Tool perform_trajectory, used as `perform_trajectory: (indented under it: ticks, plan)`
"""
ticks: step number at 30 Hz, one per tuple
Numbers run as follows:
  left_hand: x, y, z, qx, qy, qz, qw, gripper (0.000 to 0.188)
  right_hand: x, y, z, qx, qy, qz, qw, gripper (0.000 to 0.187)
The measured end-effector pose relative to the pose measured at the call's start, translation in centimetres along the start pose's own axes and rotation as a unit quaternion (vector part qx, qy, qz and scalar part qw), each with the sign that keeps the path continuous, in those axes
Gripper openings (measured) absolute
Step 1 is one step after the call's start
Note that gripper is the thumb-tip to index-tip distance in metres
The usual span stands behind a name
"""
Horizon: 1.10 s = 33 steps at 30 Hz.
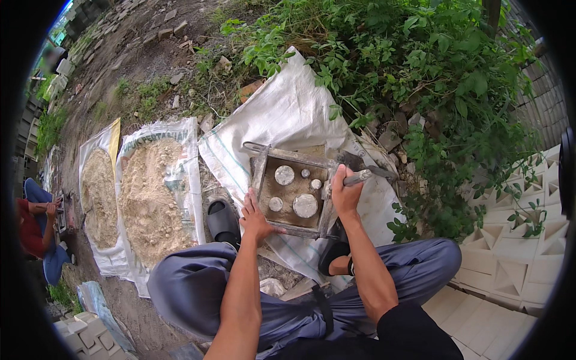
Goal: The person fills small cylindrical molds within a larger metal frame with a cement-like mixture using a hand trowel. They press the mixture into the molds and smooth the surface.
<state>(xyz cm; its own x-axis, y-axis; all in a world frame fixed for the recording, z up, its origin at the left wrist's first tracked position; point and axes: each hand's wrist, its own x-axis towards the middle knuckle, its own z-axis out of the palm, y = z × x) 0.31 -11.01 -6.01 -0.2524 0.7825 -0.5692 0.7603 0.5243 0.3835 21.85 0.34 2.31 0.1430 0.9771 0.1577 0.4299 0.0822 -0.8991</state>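
Left hand lay spread on frame, likely steadying it; right hand curled round stick. Discs sat inside; sack beneath, probably against dirt.

This is an open-air work yard, seemingly for casting or moulding: bare dirt ground edged by leafy plants, heaps of sandy material spread on sacks, a packed square frame on white sheeting, rows of pale relief-faced blocks, and another person seated low.
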Motion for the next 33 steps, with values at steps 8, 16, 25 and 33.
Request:
perform_trajectory:
  ticks: [8,16,25,33]
  plan:
    - [-0.2,1.0,-1.0,-0.001,-0.015,-0.010,1.000,0.168,-1.1,0.3,0.0,-0.006,0.010,0.020,1.000,0.036]
    - [0.1,1.0,-0.7,-0.012,0.005,0.004,1.000,0.167,-3.3,-0.9,0.5,-0.158,0.081,-0.127,0.976,0.033]
    - [-0.2,1.1,-1.0,-0.007,-0.005,0.004,1.000,0.167,-3.6,-2.0,1.4,-0.095,0.059,-0.117,0.987,0.028]
    - [-0.2,1.4,-0.7,-0.016,0.005,0.018,1.000,0.167,-5.8,0.6,-0.2,-0.027,0.098,-0.031,0.994,0.034]
